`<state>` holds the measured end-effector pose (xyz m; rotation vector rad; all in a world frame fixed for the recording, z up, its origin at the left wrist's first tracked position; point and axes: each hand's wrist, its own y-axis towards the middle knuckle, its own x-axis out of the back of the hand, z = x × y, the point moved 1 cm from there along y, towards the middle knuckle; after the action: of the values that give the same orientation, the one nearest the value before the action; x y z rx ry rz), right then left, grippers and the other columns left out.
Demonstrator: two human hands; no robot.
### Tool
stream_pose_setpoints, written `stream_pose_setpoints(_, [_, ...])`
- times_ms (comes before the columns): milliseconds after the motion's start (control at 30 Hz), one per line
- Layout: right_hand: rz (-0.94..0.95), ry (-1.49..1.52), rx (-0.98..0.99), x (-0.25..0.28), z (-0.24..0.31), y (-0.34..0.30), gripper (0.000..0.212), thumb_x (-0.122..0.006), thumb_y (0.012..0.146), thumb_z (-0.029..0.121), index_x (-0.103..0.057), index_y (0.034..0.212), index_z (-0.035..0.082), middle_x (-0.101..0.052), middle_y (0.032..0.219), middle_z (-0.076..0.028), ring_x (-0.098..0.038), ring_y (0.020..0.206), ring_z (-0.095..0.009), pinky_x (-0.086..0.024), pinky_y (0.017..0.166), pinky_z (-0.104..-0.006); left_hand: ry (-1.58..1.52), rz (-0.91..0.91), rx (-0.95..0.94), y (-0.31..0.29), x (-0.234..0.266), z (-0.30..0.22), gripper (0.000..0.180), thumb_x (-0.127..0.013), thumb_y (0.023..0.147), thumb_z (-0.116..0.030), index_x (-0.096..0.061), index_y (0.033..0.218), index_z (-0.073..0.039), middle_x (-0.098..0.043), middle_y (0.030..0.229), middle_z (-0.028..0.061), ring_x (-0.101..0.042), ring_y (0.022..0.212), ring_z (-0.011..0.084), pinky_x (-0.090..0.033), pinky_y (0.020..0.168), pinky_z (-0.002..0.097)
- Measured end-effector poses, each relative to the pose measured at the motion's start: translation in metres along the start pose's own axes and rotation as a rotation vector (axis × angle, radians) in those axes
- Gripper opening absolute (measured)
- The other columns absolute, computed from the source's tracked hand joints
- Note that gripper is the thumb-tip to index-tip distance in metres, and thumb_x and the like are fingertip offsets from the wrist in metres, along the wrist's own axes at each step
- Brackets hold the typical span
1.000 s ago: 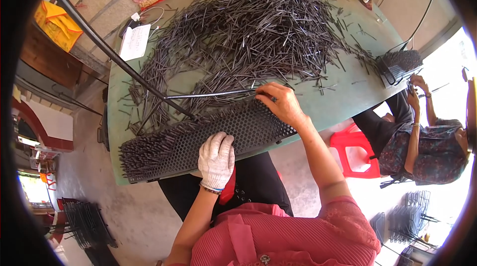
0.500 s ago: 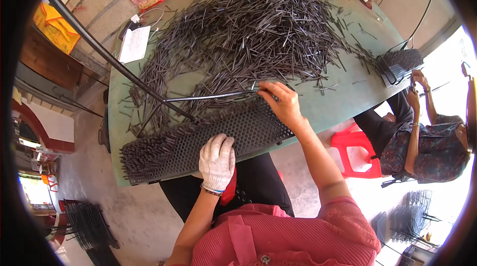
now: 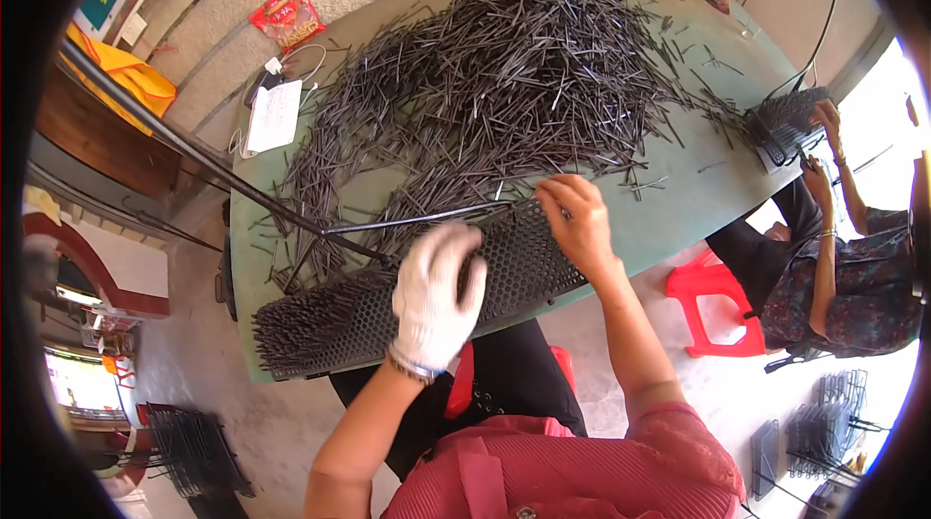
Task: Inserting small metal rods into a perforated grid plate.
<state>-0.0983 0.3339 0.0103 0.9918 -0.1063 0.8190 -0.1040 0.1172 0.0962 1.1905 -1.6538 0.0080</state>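
A long black perforated panel (image 3: 504,257) lies along the near table edge, its left part filled with upright dark sticks (image 3: 301,325) like bristles. My left hand (image 3: 432,296), in a white glove, hovers over the panel's middle; its fingers are curled and smeared by motion. Bare, my right hand (image 3: 582,228) is at the panel's far edge toward the right, fingertips pressed together; what they hold, if anything, is hidden. A black forked rod (image 3: 262,194) reaches over the table to the panel, one branch ending near my right hand.
A large heap of loose dark sticks (image 3: 553,63) covers the green table (image 3: 698,184). To the right a co-worker (image 3: 834,276) handles a similar small panel (image 3: 781,121) beside a red stool (image 3: 713,306). Paper (image 3: 274,116) and a red packet (image 3: 288,16) lie far left.
My left hand has lifted and moved slightly right, its fingers now blurred. My right hand has shifted right and down, away from the rod branch's end. The whole view has shifted a little.
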Motion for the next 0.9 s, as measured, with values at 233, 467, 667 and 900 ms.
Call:
stream_pose_setpoints(233, [-0.311, 0.142, -0.675, 0.026, -0.104, -0.067, 0.016, -0.06, 0.093, 0.009, -0.066, 0.105, 0.0, -0.066, 0.085, -0.008, -0.063, 0.075, -0.013, -0.049, 0.067, -0.0256, 0.364, 0.234, 0.128, 0.165, -0.08, 0.032, 0.07, -0.07, 0.078, -0.035, -0.041, 0.136, -0.008, -0.046, 0.136, 0.0181, -0.048, 0.124, 0.0363, -0.044, 0.1, 0.0438])
stream_pose_setpoints(467, [-0.215, 0.074, -0.582, 0.026, -0.097, -0.067, 0.01, -0.064, 0.09, 0.006, -0.067, 0.095, -0.001, -0.058, 0.071, -0.008, -0.051, 0.059, -0.013, -0.043, 0.057, -0.0262, 0.456, 0.48, 0.306, 0.242, -0.164, 0.086, 0.096, -0.079, 0.066, -0.046, -0.035, 0.138, -0.002, -0.043, 0.138, 0.0193, -0.043, 0.129, 0.0337, -0.04, 0.105, 0.044])
stream_pose_setpoints(667, [-0.213, 0.084, -0.627, 0.033, -0.097, -0.071, 0.008, -0.065, 0.088, 0.003, -0.066, 0.094, -0.002, -0.058, 0.073, -0.008, -0.051, 0.059, -0.012, -0.043, 0.056, -0.0248, 0.857, 0.512, 0.328, 0.283, -0.2, 0.082, 0.086, -0.085, 0.06, -0.042, -0.048, 0.127, -0.004, -0.051, 0.124, 0.0141, -0.05, 0.117, 0.0292, -0.039, 0.1, 0.0395])
stream_pose_setpoints(900, [-0.238, 0.084, -0.629, 0.035, -0.097, -0.066, 0.008, -0.066, 0.087, 0.002, -0.066, 0.094, -0.002, -0.057, 0.071, -0.008, -0.051, 0.059, -0.012, -0.043, 0.056, -0.025, 0.787, 0.431, 0.253, 0.281, -0.207, 0.097, 0.063, -0.08, 0.066, -0.035, -0.056, 0.116, -0.006, -0.066, 0.107, 0.0128, -0.056, 0.109, 0.0272, -0.039, 0.096, 0.0387])
